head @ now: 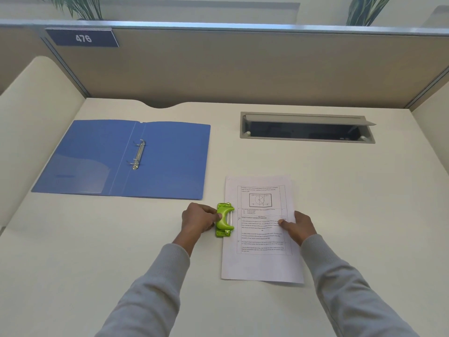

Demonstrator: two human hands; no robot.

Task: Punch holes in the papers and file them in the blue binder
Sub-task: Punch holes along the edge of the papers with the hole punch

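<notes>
From my feed: the papers (261, 229) lie flat on the desk (97, 239), printed side up, near the front edge. The green punch (225, 220) sits on their left edge, about halfway along. My left hand (199, 218) is curled around the punch, thumb on its handle. My right hand (300, 226) rests on the right side of the papers, fingers curled, thumb pressing down. The blue binder (170, 161) lies open further back on the left, rings (138, 154) look open, nothing filed in it.
</notes>
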